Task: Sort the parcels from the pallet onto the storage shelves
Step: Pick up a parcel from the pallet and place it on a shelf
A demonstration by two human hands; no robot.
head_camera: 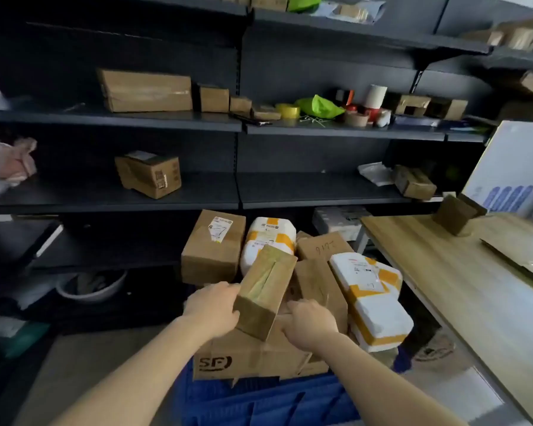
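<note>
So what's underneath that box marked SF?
A blue plastic pallet shows beneath the SF box. How far it runs under the other parcels is hidden by them.

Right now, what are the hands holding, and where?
Left hand grips the narrow brown box at its near end; whether the right hand holds anything cannot be told.

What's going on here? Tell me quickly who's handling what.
A person works over the blue pallet, which is piled with brown boxes and white and orange parcels. The left hand grips a narrow cardboard box, held tilted over the pile. The right hand rests on the neighbouring box; whether it grips is unclear. The dark shelves behind hold a few boxes already.
</note>
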